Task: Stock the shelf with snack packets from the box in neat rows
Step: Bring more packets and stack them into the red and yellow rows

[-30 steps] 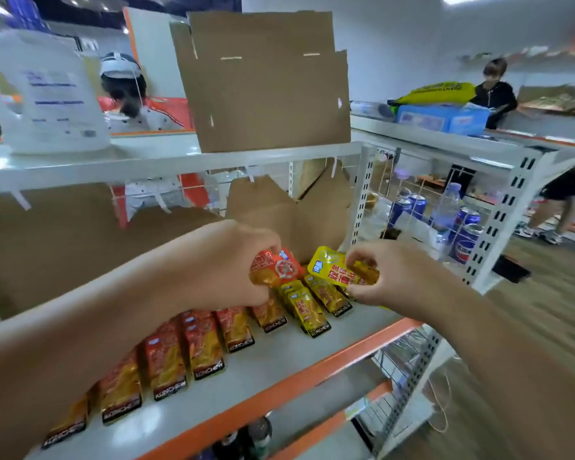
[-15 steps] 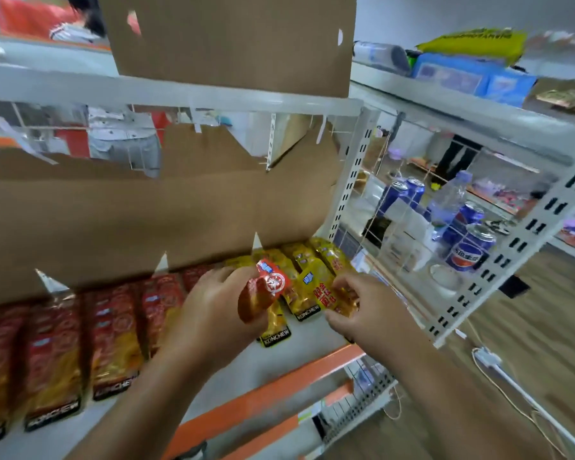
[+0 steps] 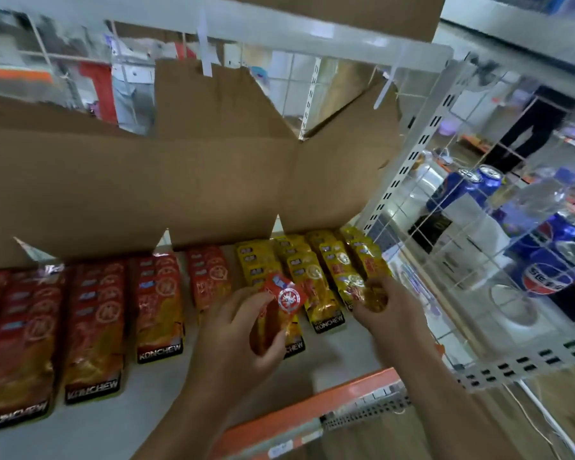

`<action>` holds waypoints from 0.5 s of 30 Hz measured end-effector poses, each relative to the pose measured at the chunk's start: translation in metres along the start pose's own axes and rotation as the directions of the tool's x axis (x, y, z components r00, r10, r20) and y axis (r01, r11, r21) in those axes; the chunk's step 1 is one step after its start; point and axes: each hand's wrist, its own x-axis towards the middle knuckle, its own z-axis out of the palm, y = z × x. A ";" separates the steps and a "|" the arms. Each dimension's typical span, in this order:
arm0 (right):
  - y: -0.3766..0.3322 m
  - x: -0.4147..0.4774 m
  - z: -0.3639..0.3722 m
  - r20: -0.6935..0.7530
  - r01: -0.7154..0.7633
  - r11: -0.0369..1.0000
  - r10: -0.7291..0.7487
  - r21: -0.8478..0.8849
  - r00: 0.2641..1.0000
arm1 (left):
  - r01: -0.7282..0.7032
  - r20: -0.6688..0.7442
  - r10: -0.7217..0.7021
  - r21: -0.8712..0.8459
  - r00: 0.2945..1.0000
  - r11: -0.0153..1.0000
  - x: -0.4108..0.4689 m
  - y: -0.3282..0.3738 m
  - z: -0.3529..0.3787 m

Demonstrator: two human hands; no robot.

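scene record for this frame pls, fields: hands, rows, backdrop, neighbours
left hand: left hand holds a red packet above the shelf
right hand: right hand grips a yellow packet at the front of the rightmost row
rows: red rows on the left, yellow rows on the right, packets lying flat and overlapping
backdrop: cardboard stands behind the rows
neighbours: blue cans behind the wire side panel to the right
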 end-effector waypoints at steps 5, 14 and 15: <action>0.017 0.021 0.012 -0.017 0.047 0.999 -0.047 0.025 0.999 | 0.116 0.022 -0.117 0.044 0.993 0.992 -0.019 -0.001 0.014; 0.031 0.040 0.034 -0.113 0.160 0.986 -0.163 -0.035 0.980 | 0.141 -0.064 -0.135 0.109 0.989 0.984 -0.021 0.001 0.020; 0.033 0.041 0.035 -0.122 0.172 0.983 -0.179 -0.064 0.976 | 0.122 -0.059 -0.115 0.128 0.992 0.984 -0.021 0.000 0.020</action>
